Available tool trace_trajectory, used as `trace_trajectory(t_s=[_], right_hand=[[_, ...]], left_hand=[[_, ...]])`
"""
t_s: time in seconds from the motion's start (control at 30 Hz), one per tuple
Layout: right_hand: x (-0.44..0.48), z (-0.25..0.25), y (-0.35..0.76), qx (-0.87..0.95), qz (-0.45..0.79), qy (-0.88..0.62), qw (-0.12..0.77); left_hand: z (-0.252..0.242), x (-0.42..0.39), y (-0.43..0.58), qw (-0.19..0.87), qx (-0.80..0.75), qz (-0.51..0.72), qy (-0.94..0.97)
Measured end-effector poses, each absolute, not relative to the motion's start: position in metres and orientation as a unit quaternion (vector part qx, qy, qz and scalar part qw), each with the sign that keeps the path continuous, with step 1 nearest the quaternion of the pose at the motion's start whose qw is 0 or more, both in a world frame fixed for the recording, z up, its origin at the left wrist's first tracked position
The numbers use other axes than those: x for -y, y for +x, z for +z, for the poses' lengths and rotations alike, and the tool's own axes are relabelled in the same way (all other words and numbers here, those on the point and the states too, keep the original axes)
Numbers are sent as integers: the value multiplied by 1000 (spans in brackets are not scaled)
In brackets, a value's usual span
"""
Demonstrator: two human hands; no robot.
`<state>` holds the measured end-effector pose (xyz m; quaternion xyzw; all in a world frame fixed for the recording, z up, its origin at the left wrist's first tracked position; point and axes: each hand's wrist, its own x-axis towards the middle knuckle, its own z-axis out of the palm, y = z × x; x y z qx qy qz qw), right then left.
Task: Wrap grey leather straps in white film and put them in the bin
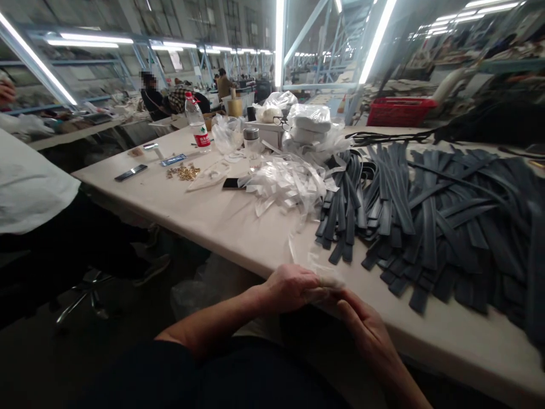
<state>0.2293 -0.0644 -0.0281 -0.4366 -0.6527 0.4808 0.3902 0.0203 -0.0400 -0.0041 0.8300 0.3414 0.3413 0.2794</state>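
At the table's near edge, my left hand (289, 288) is closed around a translucent white plastic strip (313, 261), which trails back over the tabletop. My right hand (368, 324) meets it from the right, its fingertips closed on the same bunched plastic; the exact grip is partly hidden. Farther back lies a loose pile of translucent white strips (285, 182). To the right, many dark grey straps (430, 210) are heaped in overlapping layers, close to my right hand.
On the table (204, 221) are gold-coloured metal pieces (184, 172), a phone (130, 172), a bottle with a red cap (197, 124), a jar (252, 142) and plastic-wrapped packs (311, 122). A red basket (400, 111) stands behind. A seated person's white sleeve (34, 176) is at left.
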Motion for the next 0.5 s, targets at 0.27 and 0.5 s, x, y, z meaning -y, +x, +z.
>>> trace_trajectory(t_s=[0.27,0.5], right_hand=[[45,1,220,413,642,-392,514],[18,18,212,463,591,-388,535]], left_hand=[[-18,52,32,413,-370,332,763],[-10,54,38,718,-333,315,523]])
